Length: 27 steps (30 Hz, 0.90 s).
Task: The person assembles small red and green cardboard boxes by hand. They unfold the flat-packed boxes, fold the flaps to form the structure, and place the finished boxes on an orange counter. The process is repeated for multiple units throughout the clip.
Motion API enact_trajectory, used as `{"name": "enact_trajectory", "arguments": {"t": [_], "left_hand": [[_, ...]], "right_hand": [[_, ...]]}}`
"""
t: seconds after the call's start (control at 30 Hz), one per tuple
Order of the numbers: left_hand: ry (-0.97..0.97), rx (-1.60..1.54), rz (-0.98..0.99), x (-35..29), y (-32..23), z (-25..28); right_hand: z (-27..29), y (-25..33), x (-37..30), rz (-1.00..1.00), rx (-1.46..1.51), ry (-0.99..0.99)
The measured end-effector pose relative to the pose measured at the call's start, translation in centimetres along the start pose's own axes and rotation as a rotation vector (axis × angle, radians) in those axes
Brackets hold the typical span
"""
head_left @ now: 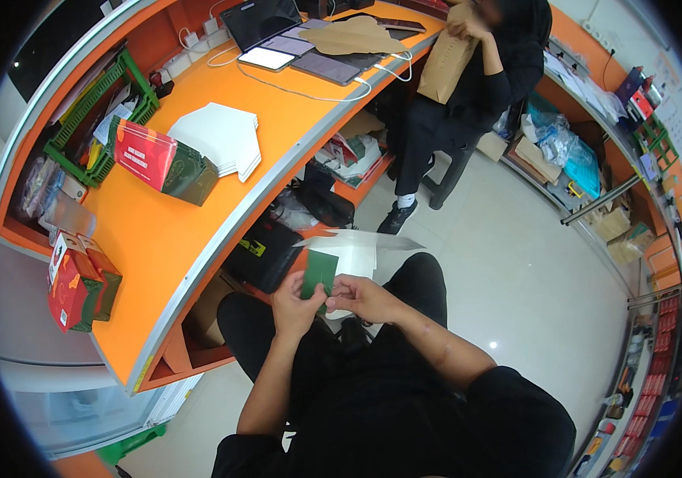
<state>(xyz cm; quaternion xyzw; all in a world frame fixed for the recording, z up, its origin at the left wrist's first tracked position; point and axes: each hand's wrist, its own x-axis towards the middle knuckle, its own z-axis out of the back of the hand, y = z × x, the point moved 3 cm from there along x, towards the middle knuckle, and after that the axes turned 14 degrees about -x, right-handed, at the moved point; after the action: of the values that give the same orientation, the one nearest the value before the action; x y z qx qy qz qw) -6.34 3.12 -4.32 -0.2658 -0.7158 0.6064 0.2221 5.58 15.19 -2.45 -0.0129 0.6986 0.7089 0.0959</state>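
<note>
Over my lap I hold a piece of green card [322, 269] between both hands. My left hand [295, 303] pinches its left side and lower part with thumb and fingers. My right hand [363, 298] closes on its lower right edge, thumb and fingertips together. Behind the card lies a white cardboard sheet [363, 259] with a greyish flap spreading to the right; whether it is joined to the green card I cannot tell. On the orange desk [190, 231] to my left are a stack of white flat carton blanks [221, 137] and a red and green printed carton [167, 161].
More red and green cartons [82, 279] stand at the desk's near left end. Green baskets [102, 119] fill the left shelf. Phones, a tablet [266, 58] and cables lie farther back. A seated person [468, 95] holds a brown paper bag [446, 64]. A black case [264, 253] sits below the desk.
</note>
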Motion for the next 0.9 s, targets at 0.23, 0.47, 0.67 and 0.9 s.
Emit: {"name": "enact_trajectory", "arguments": {"t": [0.23,0.47,0.67,0.9], "left_hand": [[-0.020,0.548,-0.427,-0.1,-3.0,0.6],[0.006,0.725,-0.694,-0.3,-3.8,0.6],[0.003,0.738,-0.702,-0.4,-4.1,0.8],[-0.046,0.650,-0.648,-0.3,-4.7,0.5]], "right_hand": [[2.3,2.6,-0.5,-0.063,0.158,-0.410],[2.8,4.3,-0.4,-0.154,0.649,-0.296],[1.8,3.1,-0.4,-0.257,0.587,-0.404],[2.6,3.3,0.3,-0.053,-0.146,-0.569]]}}
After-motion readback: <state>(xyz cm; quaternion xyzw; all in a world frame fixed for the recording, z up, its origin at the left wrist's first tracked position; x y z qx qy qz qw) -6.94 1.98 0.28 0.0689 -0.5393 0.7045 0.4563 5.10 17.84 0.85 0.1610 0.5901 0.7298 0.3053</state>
